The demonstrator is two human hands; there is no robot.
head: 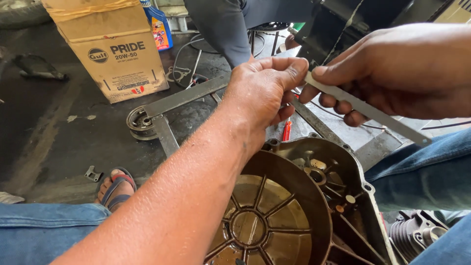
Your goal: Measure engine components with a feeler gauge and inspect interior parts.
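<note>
A: Left hand (265, 93)?

B: Raised above the engine cover (294, 206); grip pressed together, thumb and forefinger pinching the near end of the thin metal strip (368, 110).

A: Right hand (407, 68)?

B: Also closed on that metal strip, thumb on top, fingers curled beneath; free end slanting down past the knee in blue jeans.

A: So, held in the air between both hands, touching nothing below?

B: Right; well clear of the engine cover, by the look of it.

A: And the engine cover itself?

B: Off its engine already, lying open side up between the knees at the near edge of the floor (59, 137); oily brown inside, ribs spreading from the middle; nothing fitted in it, as far as can be seen.

A: Anything left undone, then?

B: Judging only from this: metal strip not yet laid against anything; engine cover not wiped clean; finned cylinder (414, 233) loose at the near right corner.

A: Around them?

B: Red-handled screwdriver (287, 130) just beyond the engine cover's rim; flat metal frame (186, 95) with a small wheel (140, 122) further out; cardboard box (115, 54) and blue bottle (159, 24) toward the far left; another person's dark trouser leg (221, 24) at the far edge; sandalled foot (115, 189) near left.
</note>
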